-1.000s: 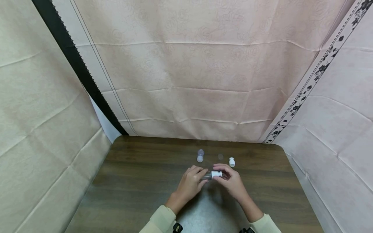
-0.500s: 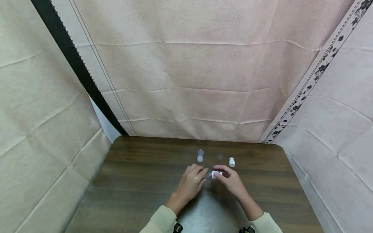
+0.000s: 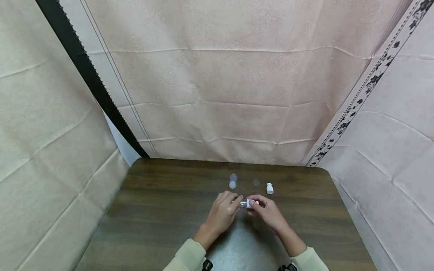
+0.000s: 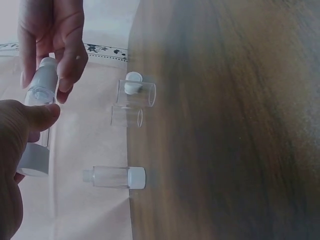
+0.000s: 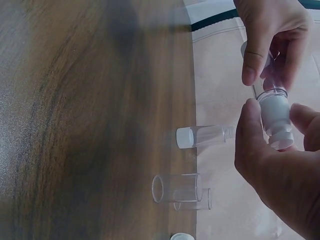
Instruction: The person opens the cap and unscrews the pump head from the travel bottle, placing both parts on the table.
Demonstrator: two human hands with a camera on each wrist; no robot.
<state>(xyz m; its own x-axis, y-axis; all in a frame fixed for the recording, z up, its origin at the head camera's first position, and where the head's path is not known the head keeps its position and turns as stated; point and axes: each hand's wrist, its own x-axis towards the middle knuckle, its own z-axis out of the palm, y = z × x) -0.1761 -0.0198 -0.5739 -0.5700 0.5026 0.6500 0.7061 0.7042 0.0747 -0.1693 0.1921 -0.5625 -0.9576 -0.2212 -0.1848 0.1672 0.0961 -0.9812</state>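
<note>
Both hands hold one small bottle lengthwise between them. My left hand [image 3: 222, 210] grips its clear body, which ends in a broad white base [image 4: 34, 160]. With thumb and fingers my right hand [image 3: 268, 214] pinches the white upper part [image 5: 276, 111], which has a narrower white tip [image 5: 281, 140]. This white part meets the rim of the clear body. Whether the two are joined cannot be told. Beyond the hands stands another clear bottle [image 5: 207, 136] with a white base. Two clear cylinders [image 5: 177, 188] of different widths and a small white piece [image 3: 269, 188] are to its right.
The brown wood-grain table [image 3: 162, 210] has its far edge just behind these parts. Pale cloth [image 3: 217, 94] hangs behind the table and along both sides.
The right hand has shifted slightly left, and its thumb has come over onto the white part. The left hand has barely moved. The parts on the table stay where they were.
</note>
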